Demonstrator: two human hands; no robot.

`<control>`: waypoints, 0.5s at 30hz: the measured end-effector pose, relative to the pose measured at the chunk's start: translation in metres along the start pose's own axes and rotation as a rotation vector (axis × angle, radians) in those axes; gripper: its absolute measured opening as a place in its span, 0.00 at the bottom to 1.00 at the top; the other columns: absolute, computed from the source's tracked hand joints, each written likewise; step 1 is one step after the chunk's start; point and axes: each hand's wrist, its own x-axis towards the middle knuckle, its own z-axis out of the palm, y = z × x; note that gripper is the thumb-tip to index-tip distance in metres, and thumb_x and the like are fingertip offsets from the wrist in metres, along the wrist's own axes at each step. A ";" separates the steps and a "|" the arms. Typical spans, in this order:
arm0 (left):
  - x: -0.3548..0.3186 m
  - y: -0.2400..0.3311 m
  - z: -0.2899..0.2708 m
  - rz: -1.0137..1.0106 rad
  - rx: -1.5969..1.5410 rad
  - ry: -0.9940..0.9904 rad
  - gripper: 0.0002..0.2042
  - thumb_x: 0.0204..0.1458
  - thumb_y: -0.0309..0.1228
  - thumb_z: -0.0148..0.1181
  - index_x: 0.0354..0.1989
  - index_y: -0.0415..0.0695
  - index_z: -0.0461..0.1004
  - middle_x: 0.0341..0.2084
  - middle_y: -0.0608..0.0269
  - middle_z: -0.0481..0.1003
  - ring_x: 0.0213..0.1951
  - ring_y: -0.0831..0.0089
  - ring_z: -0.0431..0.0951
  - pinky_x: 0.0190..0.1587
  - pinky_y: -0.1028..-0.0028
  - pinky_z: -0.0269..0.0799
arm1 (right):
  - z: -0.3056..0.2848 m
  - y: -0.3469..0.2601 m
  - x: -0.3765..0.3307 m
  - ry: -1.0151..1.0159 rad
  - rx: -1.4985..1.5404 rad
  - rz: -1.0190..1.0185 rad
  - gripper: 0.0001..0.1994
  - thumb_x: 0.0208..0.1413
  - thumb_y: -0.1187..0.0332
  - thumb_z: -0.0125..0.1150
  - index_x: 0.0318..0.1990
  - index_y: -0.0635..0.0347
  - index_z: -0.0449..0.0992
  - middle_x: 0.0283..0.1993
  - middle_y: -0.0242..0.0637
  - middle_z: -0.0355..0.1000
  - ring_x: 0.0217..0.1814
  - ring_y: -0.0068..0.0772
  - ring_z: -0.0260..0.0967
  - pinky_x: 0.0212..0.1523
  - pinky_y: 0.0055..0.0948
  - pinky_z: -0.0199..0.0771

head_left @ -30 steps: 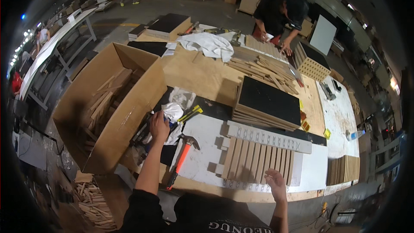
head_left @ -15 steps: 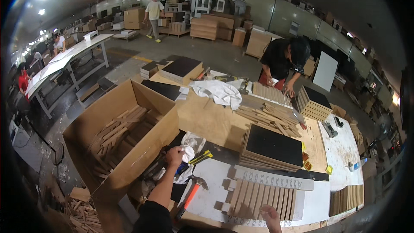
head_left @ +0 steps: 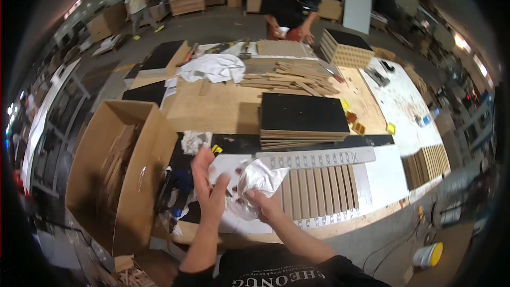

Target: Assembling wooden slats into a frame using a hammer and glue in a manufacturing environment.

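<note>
My right hand [head_left: 266, 207] is closed on a crumpled white cloth [head_left: 260, 178] above the near part of the table. Beside it my left hand [head_left: 209, 191] is raised, its fingers stretched out and the thumb apart, with nothing visibly gripped. To the right of the cloth, brown wooden strips [head_left: 319, 194] lie side by side on a white board. Along their far ends runs a pale bar [head_left: 324, 157] with printed marks. A stack of black-topped boards [head_left: 304, 114] stands just beyond it. Another crumpled white cloth [head_left: 196, 142] rests past my left hand.
A deep cardboard box [head_left: 141, 180] holding wooden strips stands at the left. Farther off lie loose wooden slats [head_left: 292, 81] and a white cloth heap [head_left: 212, 68]. Across the table a co-worker [head_left: 289, 2] bends over more strips. A white bucket [head_left: 427, 255] stands on the floor at right.
My left hand has come from the tools beside the box toward the middle and opened. The white cloth is now in my right hand, which has moved left from the strips. The view has shifted.
</note>
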 end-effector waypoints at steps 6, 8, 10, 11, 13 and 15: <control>-0.090 -0.051 0.055 -0.594 -0.784 -0.114 0.37 0.52 0.45 0.52 0.66 0.43 0.43 0.57 0.57 0.57 0.56 0.65 0.60 0.56 0.67 0.59 | -0.056 0.015 -0.048 0.158 -0.208 0.082 0.30 0.45 0.71 0.60 0.58 0.64 0.57 0.52 0.35 0.64 0.54 0.30 0.62 0.53 0.28 0.62; -0.098 -0.046 0.073 -0.778 -0.782 -0.107 0.34 0.52 0.45 0.52 0.64 0.44 0.48 0.54 0.56 0.61 0.54 0.64 0.65 0.55 0.67 0.61 | -0.064 0.005 -0.058 0.100 -0.374 0.026 0.36 0.45 0.71 0.58 0.63 0.65 0.49 0.59 0.41 0.57 0.61 0.35 0.55 0.58 0.29 0.55; -0.106 -0.055 0.088 -0.951 -0.921 -0.107 0.32 0.53 0.44 0.51 0.63 0.43 0.51 0.52 0.56 0.64 0.52 0.63 0.67 0.55 0.67 0.62 | -0.072 -0.012 -0.063 0.202 -0.690 -0.135 0.38 0.45 0.71 0.59 0.64 0.65 0.47 0.62 0.43 0.53 0.65 0.36 0.50 0.61 0.31 0.49; -0.108 -0.061 0.093 -1.091 -1.046 -0.084 0.29 0.54 0.44 0.50 0.62 0.43 0.54 0.49 0.56 0.67 0.50 0.62 0.69 0.54 0.67 0.63 | -0.075 -0.019 -0.066 0.260 -1.006 -0.293 0.39 0.45 0.71 0.59 0.65 0.64 0.44 0.64 0.46 0.49 0.68 0.38 0.45 0.64 0.32 0.44; -0.114 -0.071 0.106 -1.120 -1.124 -0.097 0.27 0.54 0.46 0.48 0.60 0.45 0.57 0.46 0.56 0.69 0.48 0.58 0.71 0.51 0.62 0.66 | -0.089 -0.039 -0.078 0.341 -1.033 -0.354 0.39 0.44 0.69 0.61 0.64 0.63 0.48 0.67 0.49 0.44 0.70 0.43 0.39 0.65 0.35 0.40; -0.113 -0.068 0.122 -1.220 -1.219 -0.262 0.27 0.54 0.52 0.45 0.55 0.45 0.63 0.44 0.54 0.71 0.44 0.57 0.72 0.47 0.59 0.69 | -0.110 -0.059 -0.098 0.413 -1.061 -0.421 0.39 0.43 0.66 0.64 0.64 0.61 0.51 0.69 0.51 0.39 0.72 0.49 0.34 0.66 0.38 0.37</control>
